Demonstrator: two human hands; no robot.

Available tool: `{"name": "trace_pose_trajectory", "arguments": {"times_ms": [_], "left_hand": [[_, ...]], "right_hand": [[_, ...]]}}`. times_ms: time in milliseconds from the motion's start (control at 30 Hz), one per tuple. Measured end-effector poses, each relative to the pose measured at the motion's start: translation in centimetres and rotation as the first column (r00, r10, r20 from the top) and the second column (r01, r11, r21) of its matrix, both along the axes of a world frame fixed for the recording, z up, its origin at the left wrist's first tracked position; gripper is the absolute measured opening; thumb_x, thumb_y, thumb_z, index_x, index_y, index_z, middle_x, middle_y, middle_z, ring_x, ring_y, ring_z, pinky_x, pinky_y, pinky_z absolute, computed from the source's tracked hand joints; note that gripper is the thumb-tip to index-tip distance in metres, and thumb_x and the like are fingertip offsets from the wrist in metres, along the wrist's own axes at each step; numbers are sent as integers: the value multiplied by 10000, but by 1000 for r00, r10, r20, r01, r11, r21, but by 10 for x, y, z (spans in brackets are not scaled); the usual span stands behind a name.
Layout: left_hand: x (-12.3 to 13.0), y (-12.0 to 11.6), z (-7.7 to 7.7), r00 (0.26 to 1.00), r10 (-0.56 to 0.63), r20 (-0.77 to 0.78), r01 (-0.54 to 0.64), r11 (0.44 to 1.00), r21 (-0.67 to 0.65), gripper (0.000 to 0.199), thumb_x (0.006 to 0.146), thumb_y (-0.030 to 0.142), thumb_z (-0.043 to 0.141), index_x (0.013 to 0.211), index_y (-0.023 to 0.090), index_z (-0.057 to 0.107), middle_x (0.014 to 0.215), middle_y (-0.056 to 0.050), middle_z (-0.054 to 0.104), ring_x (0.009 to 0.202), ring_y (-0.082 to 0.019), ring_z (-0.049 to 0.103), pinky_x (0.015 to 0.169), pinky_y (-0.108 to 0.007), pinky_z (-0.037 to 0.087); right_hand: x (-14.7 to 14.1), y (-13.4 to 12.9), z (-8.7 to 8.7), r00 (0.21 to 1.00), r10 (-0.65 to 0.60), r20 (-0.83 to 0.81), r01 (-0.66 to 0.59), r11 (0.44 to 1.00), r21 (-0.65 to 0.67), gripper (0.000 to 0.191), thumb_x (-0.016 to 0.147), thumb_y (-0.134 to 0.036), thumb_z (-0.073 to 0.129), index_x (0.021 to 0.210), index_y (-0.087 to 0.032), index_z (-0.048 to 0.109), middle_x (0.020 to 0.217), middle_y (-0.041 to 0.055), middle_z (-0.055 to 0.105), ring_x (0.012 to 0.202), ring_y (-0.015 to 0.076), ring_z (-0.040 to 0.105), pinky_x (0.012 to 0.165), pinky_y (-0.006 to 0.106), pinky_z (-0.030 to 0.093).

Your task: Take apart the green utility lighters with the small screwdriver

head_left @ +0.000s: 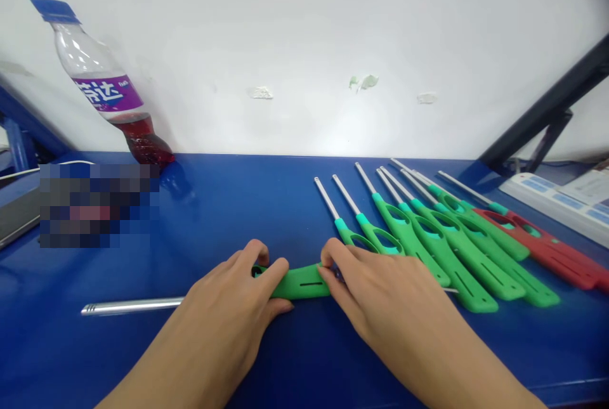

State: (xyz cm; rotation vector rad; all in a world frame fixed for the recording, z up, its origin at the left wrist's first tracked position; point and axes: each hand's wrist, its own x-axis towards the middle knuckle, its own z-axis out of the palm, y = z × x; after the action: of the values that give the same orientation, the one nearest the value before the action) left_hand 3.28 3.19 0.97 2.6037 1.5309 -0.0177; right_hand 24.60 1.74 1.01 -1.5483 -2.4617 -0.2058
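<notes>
A green long-nozzle lighter (307, 282) lies sideways in front of me, its silver nozzle (133, 306) pointing left. My left hand (233, 301) is closed around its trigger end, hiding most of the trigger loop. At the other end of the handle, the fingers of my right hand (371, 288) are pinched together on the butt. Something small and dark shows between those right fingers, too covered to name. A thin metal tip (450, 290) pokes out beyond my right hand; what it belongs to is hidden.
Several green lighters (457, 263) lie fanned out to the right, with red ones (556, 250) beyond them. A white power strip (561, 206) is at the far right. A soda bottle (109, 92) stands back left, near a blurred patch (90, 206), on the blue table (228, 206).
</notes>
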Motion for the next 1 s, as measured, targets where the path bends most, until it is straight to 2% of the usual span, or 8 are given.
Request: {"name": "trace_pose_trajectory", "arguments": {"times_ms": [167, 367, 567, 800, 1000], "left_hand": [[0, -1, 2, 1000, 13, 1, -13, 1000, -12, 200, 990, 149, 672, 1160, 235, 732, 1202, -116, 682, 997, -305, 762, 855, -505, 681], [1, -1, 0, 1000, 1, 6, -1, 1000, 4, 185, 1001, 164, 662, 1160, 234, 725, 1208, -120, 678, 1012, -315, 758, 849, -518, 679], [0, -2, -3, 1000, -2, 24, 2, 1000, 16, 187, 1007, 160, 641, 1165, 227, 718, 1191, -119, 668, 987, -319, 753, 821, -531, 678], [2, -1, 0, 1000, 24, 5, -24, 999, -47, 192, 1026, 172, 631, 1190, 230, 711, 1217, -112, 656, 1034, -316, 738, 879, -544, 663], [4, -2, 3, 999, 42, -13, -42, 997, -66, 209, 1019, 175, 647, 1210, 228, 714, 1222, -106, 660, 1046, -318, 735, 906, -561, 656]], "right_hand": [[2, -2, -2, 997, 12, -74, -17, 998, -62, 194, 930, -68, 649, 970, -246, 581, 703, -65, 712, 495, 211, 689, 450, 329, 168], [5, -2, -7, 993, 25, -115, -29, 999, -27, 164, 990, -92, 604, 950, -250, 581, 765, -52, 711, 519, 212, 680, 453, 341, 223], [4, 1, -8, 994, 11, -112, -14, 999, -31, 164, 973, -93, 644, 987, -249, 597, 897, -29, 713, 539, 185, 660, 451, 339, 211], [2, 1, -10, 988, -16, -151, 18, 1000, 12, 197, 946, -141, 763, 980, -249, 602, 823, -46, 727, 464, 192, 633, 435, 322, 236], [3, 1, -13, 989, -31, -146, 31, 1000, -3, 167, 977, -125, 706, 989, -239, 585, 822, -37, 734, 458, 182, 622, 435, 314, 224]]}}
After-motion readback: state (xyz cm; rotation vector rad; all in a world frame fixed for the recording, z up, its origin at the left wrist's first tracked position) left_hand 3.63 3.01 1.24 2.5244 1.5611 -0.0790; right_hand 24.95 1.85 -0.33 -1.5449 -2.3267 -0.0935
